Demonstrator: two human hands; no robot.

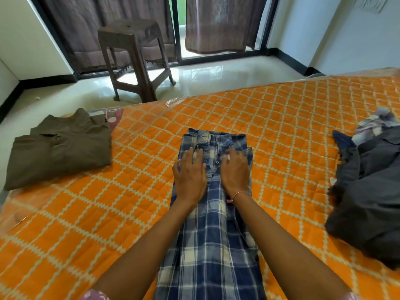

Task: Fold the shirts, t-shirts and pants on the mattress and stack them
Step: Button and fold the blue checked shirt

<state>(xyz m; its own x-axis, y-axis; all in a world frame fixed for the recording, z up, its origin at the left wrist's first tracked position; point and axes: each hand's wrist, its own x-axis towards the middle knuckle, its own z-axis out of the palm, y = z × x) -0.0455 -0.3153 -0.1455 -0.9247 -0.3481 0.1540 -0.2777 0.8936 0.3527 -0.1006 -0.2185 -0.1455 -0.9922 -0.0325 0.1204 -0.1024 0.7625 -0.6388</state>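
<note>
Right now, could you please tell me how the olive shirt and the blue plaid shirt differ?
The olive shirt is plain and fully folded, untouched at the left; the blue plaid shirt is checked, a long strip, pressed by both hands. Both lie buttoned, collar away, on the mattress.

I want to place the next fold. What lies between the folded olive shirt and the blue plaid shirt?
Only bare orange quilted mattress separates the folded olive shirt from the blue plaid shirt, as the head view shows.
</note>
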